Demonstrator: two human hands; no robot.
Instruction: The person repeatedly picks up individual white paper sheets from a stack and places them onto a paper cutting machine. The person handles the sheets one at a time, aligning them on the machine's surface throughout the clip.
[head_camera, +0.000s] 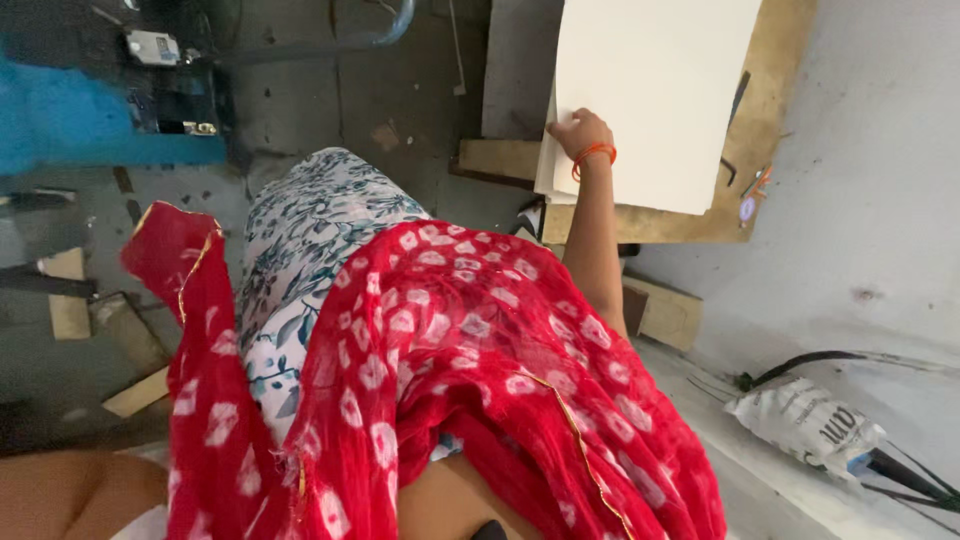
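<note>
In the head view, the right hand, wearing an orange bangle at the wrist, is resting on the left edge of a stack of white sheets, its fingers curling closed over that edge, while the stack is lying on a brown board that serves as the bench, close beside a pale wall. The left hand is lying out of sight, so its grip cannot be told, and a red patterned scarf over a floral garment is filling the foreground above the grey floor.
</note>
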